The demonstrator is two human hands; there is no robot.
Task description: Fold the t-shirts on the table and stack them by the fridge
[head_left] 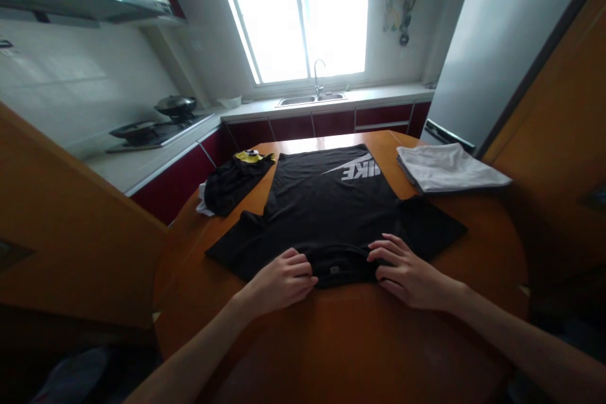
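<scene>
A black T-shirt [307, 208] lies spread on the table with its neck toward me and its sleeves out to both sides. White lettering and a swoosh, upside down from here, mark its far right part. At the left of the neckline, my left hand [286, 278] has its fingers curled closed on the fabric. My right hand [411, 274] rests on the shirt at the right of the neckline, its fingers bent and apart. Between the hands shows a small pale label [334, 270] inside the collar.
The round wooden table [341, 341] bears a black and yellow garment pile [237, 183] at left and folded white cloth [452, 167] at right. Beyond are a sink [310, 100], a stove with pans [175, 107] and a fridge [487, 50]. Wooden doors flank the table.
</scene>
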